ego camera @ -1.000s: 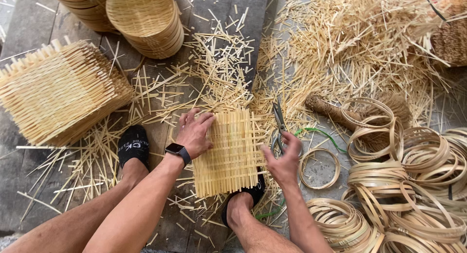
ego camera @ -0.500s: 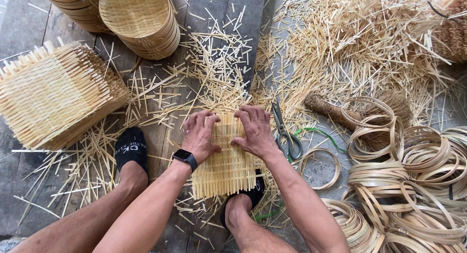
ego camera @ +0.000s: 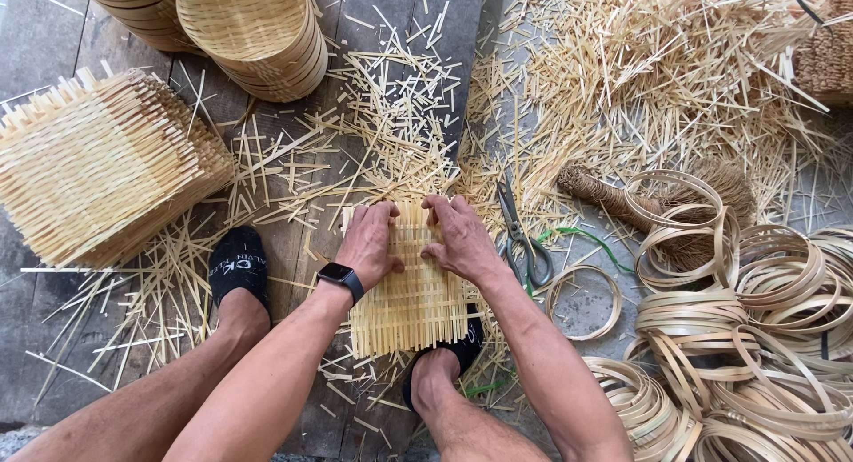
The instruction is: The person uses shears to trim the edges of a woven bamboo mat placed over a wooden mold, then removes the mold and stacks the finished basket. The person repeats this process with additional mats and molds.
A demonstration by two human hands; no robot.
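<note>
A square woven mat (ego camera: 410,293) of pale bamboo strips is laid flat on the wooden floor (ego camera: 404,18), its near edge resting over the toes of a foot in a black sock (ego camera: 444,360). Both hands are pressed on the mat's far half: the left hand (ego camera: 369,244), a black watch (ego camera: 340,277) worn at the wrist, is spread palm down with the fingers (ego camera: 382,215) bent at the top edge; the right hand (ego camera: 460,240) is set just beside it, fingers curled onto the strips. Nothing is gripped by either; the mat is only pressed. Scissors (ego camera: 524,235) are seen just right of the right hand, blades pointing away, with a green cord (ego camera: 582,234) beside them. A stack of finished mats (ego camera: 98,164) is noted at the left, stacked round baskets (ego camera: 253,35) at the top. Loose strip offcuts (ego camera: 640,71) are scattered widely. Bamboo hoops (ego camera: 755,338) are heaped at the right, near a wrapped brush (ego camera: 622,200).
</note>
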